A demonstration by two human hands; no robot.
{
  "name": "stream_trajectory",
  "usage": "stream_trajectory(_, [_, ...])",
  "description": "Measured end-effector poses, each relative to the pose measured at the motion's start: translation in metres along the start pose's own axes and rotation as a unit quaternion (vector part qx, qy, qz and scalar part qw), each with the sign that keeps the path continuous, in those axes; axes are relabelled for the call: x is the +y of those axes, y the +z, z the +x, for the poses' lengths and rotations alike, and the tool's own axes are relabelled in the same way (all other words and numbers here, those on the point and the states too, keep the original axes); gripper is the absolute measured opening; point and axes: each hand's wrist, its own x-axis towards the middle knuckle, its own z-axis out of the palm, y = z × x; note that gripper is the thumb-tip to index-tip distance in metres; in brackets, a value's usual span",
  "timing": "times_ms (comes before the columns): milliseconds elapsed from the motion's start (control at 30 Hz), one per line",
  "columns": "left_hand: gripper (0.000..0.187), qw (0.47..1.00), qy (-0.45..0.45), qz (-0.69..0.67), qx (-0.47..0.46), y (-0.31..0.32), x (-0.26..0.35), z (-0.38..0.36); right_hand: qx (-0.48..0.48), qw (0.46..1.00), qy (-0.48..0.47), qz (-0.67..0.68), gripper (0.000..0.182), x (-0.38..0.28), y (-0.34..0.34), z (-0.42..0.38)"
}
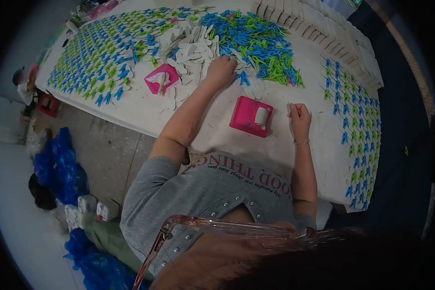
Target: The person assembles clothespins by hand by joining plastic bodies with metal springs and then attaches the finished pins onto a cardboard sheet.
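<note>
My left hand [221, 71] reaches to the near edge of a heap of blue and green clips [251, 41], where it meets a pile of flat white pieces [193, 50]. Its fingers are curled in; what they hold, if anything, is hidden. A single blue clip [243, 78] lies just right of it. My right hand [300, 115] is closed near the table's front, thumb and fingers pinched together; anything between them is too small to name. Between my hands and nearer my body sits a pink block with a white roller [246, 118].
A second pink holder [154, 87] with white material and a stick stands left. Rows of clips with white pieces [92, 63] cover the table's left; more rows [355, 116] line the right. White stacks [319, 29] stand at the back right. Another person [26, 89] is far left.
</note>
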Motion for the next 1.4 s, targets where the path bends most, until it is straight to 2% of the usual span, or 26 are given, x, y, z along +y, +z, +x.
stream_trajectory(133, [0.015, 0.999, 0.028, 0.001, 0.046, -0.009, -0.001, 0.006, -0.018, 0.999, 0.034, 0.022, 0.019, -0.004, -0.002, -0.002])
stream_trajectory(200, [0.014, 0.992, -0.02, -0.065, 0.11, -0.028, -0.001, 0.006, -0.021, 0.999, 0.037, 0.028, 0.018, -0.01, -0.002, -0.005])
stream_trajectory(233, [0.014, 0.992, -0.019, -0.064, 0.109, -0.037, 0.0, 0.004, -0.025, 0.998, 0.039, 0.035, 0.018, -0.013, -0.002, -0.005])
stream_trajectory(267, [0.014, 0.977, -0.055, -0.146, 0.143, -0.046, 0.001, 0.001, -0.024, 0.998, 0.039, 0.036, 0.018, -0.014, -0.002, -0.005])
stream_trajectory(300, [0.015, 0.954, -0.091, -0.226, 0.174, -0.052, 0.001, -0.001, -0.026, 1.0, -0.003, 0.011, 0.018, -0.014, -0.001, -0.004])
stream_trajectory(333, [0.015, 0.954, -0.091, -0.226, 0.173, -0.056, 0.0, -0.002, -0.028, 0.999, -0.044, -0.015, 0.018, -0.015, -0.001, -0.004])
stream_trajectory(400, [0.018, 0.963, -0.089, -0.234, 0.105, -0.06, 0.0, -0.006, -0.033, 0.998, -0.055, -0.028, 0.018, -0.02, 0.003, -0.002])
stream_trajectory(433, [0.018, 0.962, -0.09, -0.234, 0.104, -0.055, -0.002, -0.006, -0.038, 0.996, -0.069, -0.041, 0.018, -0.022, 0.005, -0.002])
stream_trajectory(500, [0.019, 0.989, -0.018, -0.146, -0.004, -0.036, -0.012, -0.003, -0.038, 0.995, -0.08, -0.043, 0.018, -0.022, 0.008, -0.004])
stream_trajectory(533, [0.019, 0.989, -0.019, -0.145, -0.002, -0.026, -0.014, -0.002, -0.037, 0.994, -0.092, -0.045, 0.018, -0.023, 0.01, -0.004])
stream_trajectory(600, [0.019, 0.992, 0.064, -0.11, -0.014, -0.009, -0.015, 0.001, -0.031, 0.994, -0.094, -0.039, 0.016, -0.027, 0.012, -0.008])
stream_trajectory(633, [0.019, 0.992, 0.065, -0.112, -0.013, -0.005, -0.018, 0.004, -0.024, 0.995, -0.095, -0.033, 0.015, -0.029, 0.012, -0.011])
stream_trajectory(700, [0.02, 0.988, 0.063, -0.119, -0.069, -0.002, -0.016, 0.01, -0.022, 0.994, -0.096, -0.043, 0.015, -0.034, 0.007, -0.016])
stream_trajectory(833, [0.02, 0.989, 0.001, -0.144, -0.038, -0.028, -0.009, 0.016, -0.011, 0.991, -0.109, -0.083, 0.015, -0.038, -0.003, -0.018])
stream_trajectory(900, [0.019, 0.954, -0.101, -0.281, 0.015, -0.043, -0.005, 0.017, -0.013, 0.988, -0.117, -0.096, 0.014, -0.048, -0.004, -0.017])
stream_trajectory(933, [0.019, 0.954, -0.101, -0.282, 0.013, -0.047, 0.0, 0.015, -0.016, 0.986, -0.124, -0.108, 0.012, -0.055, -0.004, -0.017])
stream_trajectory(967, [0.018, 0.889, -0.106, -0.445, 0.005, -0.051, 0.006, 0.011, -0.015, 0.986, -0.122, -0.109, 0.012, -0.063, -0.002, -0.017])
stream_trajectory(1000, [0.018, 0.797, -0.109, -0.594, -0.003, -0.055, 0.012, 0.006, -0.035, 0.984, -0.147, -0.09, 0.012, -0.073, 0.003, -0.018])
stream_trajectory(1033, [0.018, 0.796, -0.11, -0.596, -0.007, -0.059, 0.022, 0.001, -0.054, 0.981, -0.17, -0.072, 0.012, -0.083, 0.009, -0.019])
stream_trajectory(1067, [0.015, 0.766, -0.132, -0.628, -0.037, -0.063, 0.034, -0.006, -0.052, 0.982, -0.166, -0.073, 0.012, -0.094, 0.015, -0.021])
stream_trajectory(1133, [0.014, 0.711, -0.157, -0.681, -0.078, -0.063, 0.055, -0.021, -0.121, 0.979, -0.164, 0.013, 0.013, -0.109, 0.027, -0.024])
stream_trajectory(1267, [0.016, 0.661, -0.152, -0.729, -0.091, -0.055, 0.078, -0.038, -0.168, 0.973, -0.151, 0.048, 0.016, -0.106, 0.038, -0.028])
stream_trajectory(1333, [0.016, 0.67, -0.142, -0.723, -0.085, -0.051, 0.083, -0.043, -0.196, 0.974, -0.104, 0.039, 0.016, -0.098, 0.035, -0.03])
stream_trajectory(1400, [0.016, 0.68, -0.134, -0.716, -0.077, -0.046, 0.085, -0.046, -0.192, 0.975, -0.108, 0.018, 0.016, -0.095, 0.032, -0.032])
